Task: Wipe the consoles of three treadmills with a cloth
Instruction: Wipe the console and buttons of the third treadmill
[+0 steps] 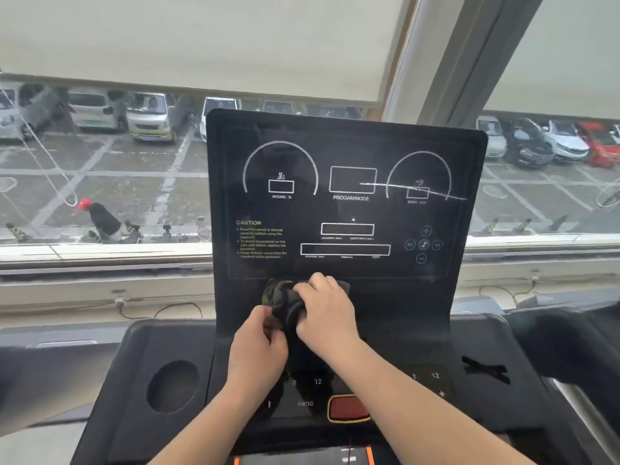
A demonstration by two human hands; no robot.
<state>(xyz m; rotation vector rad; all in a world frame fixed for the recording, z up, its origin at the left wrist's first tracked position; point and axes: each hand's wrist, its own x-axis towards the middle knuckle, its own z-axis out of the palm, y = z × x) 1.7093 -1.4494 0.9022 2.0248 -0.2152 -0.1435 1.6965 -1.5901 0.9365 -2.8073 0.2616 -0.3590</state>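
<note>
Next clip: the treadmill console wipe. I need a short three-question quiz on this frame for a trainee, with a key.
1. True or false: only the right hand holds the dark cloth; the left hand is off it.
2. Where is the cloth on the console? A) at its top edge B) just below the lower border of the display C) at its right-hand edge
3. Fill in: the round cup holder is set to the ___ of the red button.
Key: 1 false, both hands grip it. 2 B. 3 left.
</note>
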